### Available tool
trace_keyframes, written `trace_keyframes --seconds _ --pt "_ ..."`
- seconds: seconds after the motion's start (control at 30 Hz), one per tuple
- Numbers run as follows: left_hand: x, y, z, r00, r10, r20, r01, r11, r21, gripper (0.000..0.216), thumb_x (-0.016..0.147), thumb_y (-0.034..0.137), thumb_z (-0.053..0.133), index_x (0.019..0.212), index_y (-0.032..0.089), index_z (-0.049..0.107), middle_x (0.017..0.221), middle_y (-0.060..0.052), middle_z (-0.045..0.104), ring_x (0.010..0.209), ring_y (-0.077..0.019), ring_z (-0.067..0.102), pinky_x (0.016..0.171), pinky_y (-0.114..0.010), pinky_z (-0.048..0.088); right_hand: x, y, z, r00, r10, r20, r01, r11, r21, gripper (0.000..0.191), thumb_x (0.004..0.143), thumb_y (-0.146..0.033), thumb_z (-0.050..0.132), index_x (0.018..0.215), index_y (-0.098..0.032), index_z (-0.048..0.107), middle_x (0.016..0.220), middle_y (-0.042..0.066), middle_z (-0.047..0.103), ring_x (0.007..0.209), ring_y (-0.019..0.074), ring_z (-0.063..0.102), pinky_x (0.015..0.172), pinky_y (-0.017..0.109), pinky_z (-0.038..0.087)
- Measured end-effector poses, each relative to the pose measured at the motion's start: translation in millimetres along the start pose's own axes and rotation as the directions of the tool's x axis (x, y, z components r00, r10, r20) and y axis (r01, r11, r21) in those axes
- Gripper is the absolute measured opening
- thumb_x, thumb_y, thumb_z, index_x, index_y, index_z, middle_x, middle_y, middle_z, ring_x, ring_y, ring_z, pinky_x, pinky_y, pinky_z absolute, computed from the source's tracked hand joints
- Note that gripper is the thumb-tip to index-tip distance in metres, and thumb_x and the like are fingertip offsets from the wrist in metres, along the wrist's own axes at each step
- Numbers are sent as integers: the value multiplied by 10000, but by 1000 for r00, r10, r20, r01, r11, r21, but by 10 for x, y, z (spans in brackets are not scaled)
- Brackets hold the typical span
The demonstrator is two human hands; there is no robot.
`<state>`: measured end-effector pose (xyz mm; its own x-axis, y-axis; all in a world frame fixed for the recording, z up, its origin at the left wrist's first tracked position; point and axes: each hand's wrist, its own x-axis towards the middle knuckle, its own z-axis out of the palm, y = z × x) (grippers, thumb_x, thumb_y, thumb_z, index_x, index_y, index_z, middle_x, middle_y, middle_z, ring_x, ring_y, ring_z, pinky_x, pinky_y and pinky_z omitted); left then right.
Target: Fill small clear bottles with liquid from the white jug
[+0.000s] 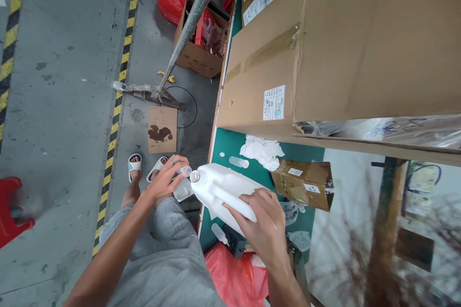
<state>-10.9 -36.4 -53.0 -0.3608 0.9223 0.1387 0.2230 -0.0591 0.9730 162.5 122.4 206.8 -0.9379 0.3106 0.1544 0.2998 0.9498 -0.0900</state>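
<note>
Our right hand (264, 223) grips the white jug (221, 192), tipped over the green table (230, 141) edge; our left hand (166, 180) pinches a small clear vial (185, 171) at its mouth. The big box (324, 43) carries white labels, unreadable. Grey concrete floor (57, 81), yellow-black stripes.

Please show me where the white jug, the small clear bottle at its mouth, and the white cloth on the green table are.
white jug (225, 191): head view, on its broad side wall.
small clear bottle (185, 171): head view, on its body, between the left hand (163, 182) fingers.
white cloth (262, 150): head view, on its crumpled middle.
</note>
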Motion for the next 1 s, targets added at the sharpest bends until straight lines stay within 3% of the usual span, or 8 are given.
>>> trace_keyframes --seconds 1.0 --pt "-30 -66 -18 999 -36 12 36 999 -14 290 1200 394 451 1316 244 670 1389 -174 725 1257 -321 672 1130 -504 550 66 -49 62 999 -21 29 21 1000 -15 235 1136 -397 740 1001 -238 632 755 -15 691 715 201 627 759 383 567"
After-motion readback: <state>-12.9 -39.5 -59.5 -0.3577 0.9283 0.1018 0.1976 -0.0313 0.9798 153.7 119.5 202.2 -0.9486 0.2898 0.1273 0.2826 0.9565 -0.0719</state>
